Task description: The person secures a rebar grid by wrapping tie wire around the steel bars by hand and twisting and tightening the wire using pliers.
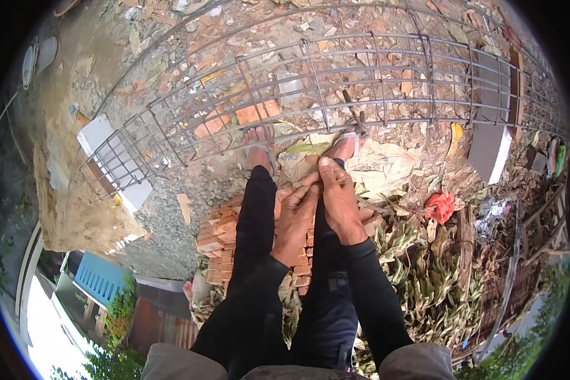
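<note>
Head view, looking down past the person's black-clad legs to sandalled feet on rubble-strewn ground. Left hand (296, 221) and right hand (340, 201) meet above the knees, touching; their fingers are curled together, but whether they pinch anything cannot be told. Just beyond the feet lies a long rebar cage (335, 82), its long axis running left to right across the frame, raised on white blocks (491, 149) near each end. Broken bricks (254, 114) lie under and within the cage. A brick stack (218, 244) sits beneath the legs; a red rag (440, 206) lies to the right.
</note>
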Motion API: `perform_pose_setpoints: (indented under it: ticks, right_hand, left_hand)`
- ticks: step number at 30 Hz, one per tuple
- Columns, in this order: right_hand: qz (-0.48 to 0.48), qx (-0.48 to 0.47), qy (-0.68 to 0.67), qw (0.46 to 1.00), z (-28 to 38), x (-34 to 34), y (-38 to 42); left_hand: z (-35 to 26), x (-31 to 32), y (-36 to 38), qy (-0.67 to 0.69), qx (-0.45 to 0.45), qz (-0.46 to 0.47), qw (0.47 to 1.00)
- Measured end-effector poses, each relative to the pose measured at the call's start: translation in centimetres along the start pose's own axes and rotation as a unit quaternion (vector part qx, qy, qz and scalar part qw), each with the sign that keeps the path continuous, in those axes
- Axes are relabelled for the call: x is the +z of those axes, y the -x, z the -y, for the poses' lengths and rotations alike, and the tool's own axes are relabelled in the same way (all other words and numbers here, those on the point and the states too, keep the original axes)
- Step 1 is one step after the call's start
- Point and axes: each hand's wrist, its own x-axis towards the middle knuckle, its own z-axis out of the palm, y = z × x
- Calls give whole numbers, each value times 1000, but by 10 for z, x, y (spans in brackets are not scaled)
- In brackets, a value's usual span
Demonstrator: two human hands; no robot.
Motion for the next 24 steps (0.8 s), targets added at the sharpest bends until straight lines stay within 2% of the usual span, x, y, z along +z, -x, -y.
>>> perform_pose_setpoints:
  ticks: [1, 3, 4, 6, 7, 8, 9, 10, 11, 14, 17, 20, 23, 24]
  right_hand:
    - [20, 2, 18, 1000, -5, -1, -4]
    - [33, 9, 87, 996, -2, -5, -7]
    - [24, -3, 157, 987, 2, -9, -6]
    - [3, -24, 294, 956, 8, -21, -2]
    - [22, -67, 400, 914, 8, -31, -2]
    - [75, -61, 441, 892, 11, -36, -1]
    - [128, -57, 480, 866, 16, -38, 2]
    - [180, -51, 516, 836, 19, -39, 4]
    - [223, -43, 509, 831, 20, -41, 3]
    - [242, -50, 500, 830, 18, -42, 8]
    - [165, -57, 511, 842, 30, -31, 19]
    - [87, -44, 490, 866, 40, -21, 29]
    - [46, -111, 343, 932, 17, -31, 23]
    - [45, -112, 351, 929, 21, -33, 21]
  left_hand:
    - [11, 1, -2, -5, 38, 2, 999]
    - [29, -29, -12, -60, 21, 84, 994]
    - [18, -35, -12, -88, -1, 89, 992]
    - [-7, -39, -16, -141, -48, 99, 984]
    - [-26, -46, -16, -144, -41, 56, 987]
    - [-45, -46, -12, -263, 95, 64, 958]
    - [-66, -44, -7, -374, 230, 71, 896]
    - [-72, -43, -5, -426, 288, 116, 850]
    - [-78, -42, -3, -466, 350, 156, 797]
    - [-67, -51, -3, -455, 241, 232, 825]
    - [-81, -47, -3, -375, 111, 223, 893]
    - [-79, -47, -14, -395, 75, 224, 888]
    - [-67, -42, -22, -310, 148, 176, 923]
    - [-70, -38, -21, -335, 152, 181, 912]
